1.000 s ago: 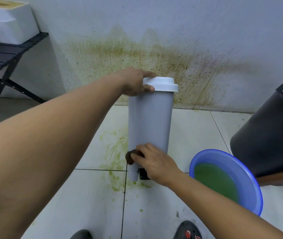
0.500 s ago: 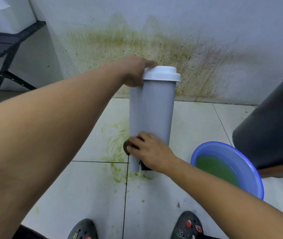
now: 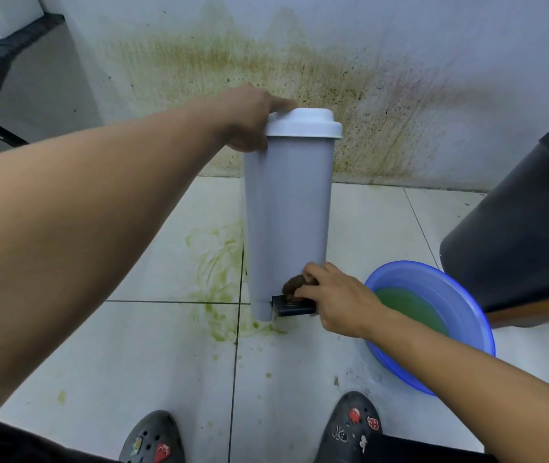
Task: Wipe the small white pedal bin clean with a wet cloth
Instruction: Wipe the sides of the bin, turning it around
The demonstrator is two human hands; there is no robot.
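Smooth cylindrical pedal bin [image 3: 288,208], crumpled brown cloth [image 3: 296,285] in right hand [image 3: 336,300]

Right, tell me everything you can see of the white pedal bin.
The white pedal bin is a tall, narrow, smooth plastic cylinder that tapers toward its base. It stands upright on the tiled floor by the stained wall. Its rounded lid is closed. A black pedal sticks out at the foot. The left hand grips it just under the lid; the right hand presses a brown cloth against its lower right side, above the pedal.
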